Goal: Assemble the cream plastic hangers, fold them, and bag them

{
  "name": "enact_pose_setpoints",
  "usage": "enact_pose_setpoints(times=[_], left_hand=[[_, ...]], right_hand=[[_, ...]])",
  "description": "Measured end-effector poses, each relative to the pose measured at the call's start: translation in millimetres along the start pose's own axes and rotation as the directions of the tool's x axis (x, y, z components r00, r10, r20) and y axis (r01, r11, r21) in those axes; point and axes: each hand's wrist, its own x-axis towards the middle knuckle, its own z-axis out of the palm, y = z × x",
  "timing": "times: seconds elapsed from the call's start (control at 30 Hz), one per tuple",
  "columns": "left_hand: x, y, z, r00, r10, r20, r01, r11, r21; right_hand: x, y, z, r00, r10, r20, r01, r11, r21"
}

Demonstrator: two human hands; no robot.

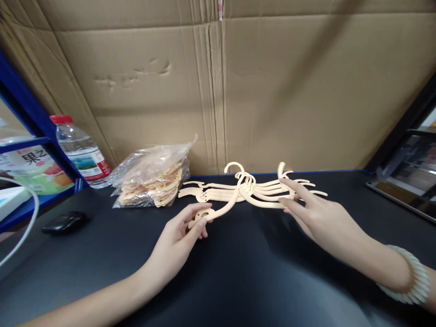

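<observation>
- Cream-coloured, smooth, curved hanger, apparently plastic [233, 199], with a rounded open hook and a cut-out shape at its left end: it is held tilted above the desk, in front of a row of similar pale hangers [221, 194].
- Handling: probably light and fairly stiff, a little slick; the slim hook and cut-out ends look the likeliest places to bend or crack.
- Hold: the broad ends should give fingers the surest purchase, better than the narrow hook.
- Left hand [180, 231]: thumb and fingers pinch the hanger's left end.
- Right hand [320, 218], wearing a pale beaded bracelet [420, 277]: fingers lie at the right-hand ends of the hangers; I cannot tell whether they are closed on one.
- Surface: a matt black desk [231, 272], bearing a clear, crinkled plastic bag [153, 154] of flat cream pieces [150, 190] and a black computer mouse [64, 222].
- Room: brown cardboard [289, 91] stands behind; at left, a blue metal shelf frame [25, 102] and a clear, red-capped bottle [85, 159].
</observation>
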Motion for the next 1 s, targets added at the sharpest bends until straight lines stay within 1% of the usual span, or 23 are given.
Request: enact_pose_setpoints(times=[0.1, 0.17, 0.3, 0.43, 0.5, 0.6, 0.73, 0.8, 0.87, 0.93, 1.0], left_hand=[[0, 0, 0.4, 1.0, 0.002, -0.002, -0.002, 1.0, -0.005], [0, 1, 0.6, 1.0, 0.005, -0.003, -0.005, 1.0, -0.009], [-1, 1, 0.2, 1.0, 0.007, 0.0, -0.007, 1.0, -0.004], [-2, 1, -0.8, 1.0, 0.014, 0.0, -0.014, 1.0, 0.009], [-2, 1, -0.8, 1.0, 0.012, -0.002, -0.012, 1.0, 0.007], [-1, 0, -0.3, 1.0, 0.006, -0.012, -0.006, 1.0, 0.005], [-1, 1, 0.6, 1.0, 0.0, -0.008, 0.0, 1.0, 0.005], [-1, 2, 0.9, 1.0, -0.019, -0.018, 0.019, 1.0, 0.004], [-1, 3, 1.0, 0.998, -0.044, -0.045, 0.044, 0.999, -0.001], [-2, 4, 0.8, 0.995, -0.057, -0.08, 0.056, 0.998, -0.015], [-2, 4, 0.5, 0.992, -0.064, -0.113, 0.061, 0.998, -0.034]], right_hand=[[-1, 0, 1, 1.0, 0.016, 0.006, -0.016, 0.998, 0.062], [-2, 1, 3, 0.999, 0.032, 0.006, -0.032, 0.988, 0.15], [-2, 0, 5, 0.996, 0.092, 0.0, -0.087, 0.935, 0.344], [0, 1, 6, 0.993, 0.113, -0.04, -0.083, 0.888, 0.452], [1, 2, 6, 0.991, 0.134, -0.007, -0.111, 0.849, 0.517], [2, 4, 6, 0.983, 0.165, 0.078, -0.179, 0.785, 0.594], [3, 7, 9, 0.973, 0.201, 0.112, -0.224, 0.711, 0.666], [4, 8, 10, 0.965, 0.216, 0.146, -0.254, 0.654, 0.712], [5, 10, 11, 0.953, 0.228, 0.201, -0.298, 0.572, 0.764], [6, 12, 11, 0.933, 0.237, 0.271, -0.352, 0.447, 0.822], [8, 14, 10, 0.909, 0.226, 0.351, -0.407, 0.294, 0.865]])
